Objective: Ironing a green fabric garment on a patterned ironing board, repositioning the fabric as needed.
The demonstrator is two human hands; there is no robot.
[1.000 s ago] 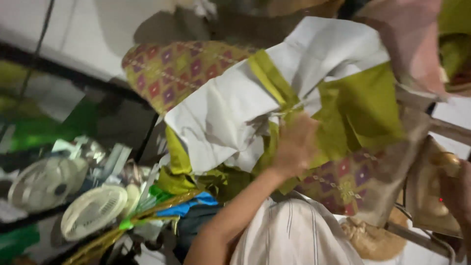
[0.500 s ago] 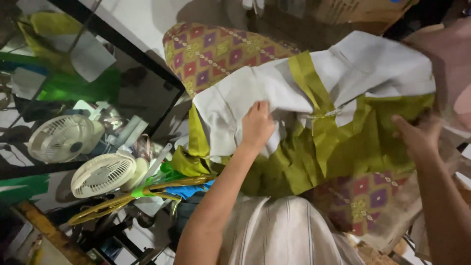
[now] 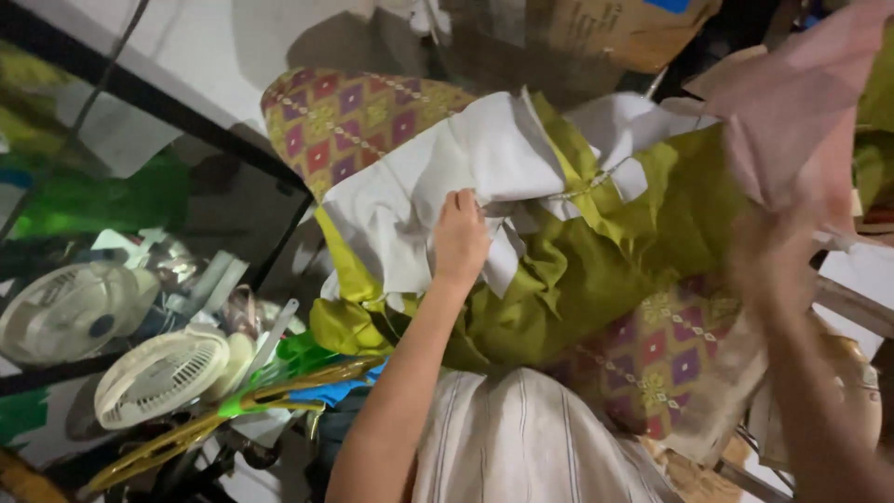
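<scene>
Fingers of the left hand curled shut, pinching a fold of the white lining at its ragged lower edge. Right hand blurred, raised against the pink cloth at the upper right; grip impossible to tell through the blur.

Under the left hand, spread across the middle of the view: the olive-green garment, turned partly inside out, white lining uppermost, green folds spilling below and to the right. Smooth, slightly glossy weave on the green; matte, creased cotton look on the white, with cut, uneven edges. Patterned brocade above and left of the lining, another patch below right: diamond grid in magenta, purple and yellow.

Beneath the arm, near the bottom edge, a striped off-white cloth.

Further out, left: a dark glass-topped surface with black frame, reflecting green. Below it two small white fans with round grilles, a yellow hanger, scraps of green and blue plastic. White wall at upper left, a brown cardboard box at the top. Dim, cluttered indoor corner, light falling mostly on the fabric.
</scene>
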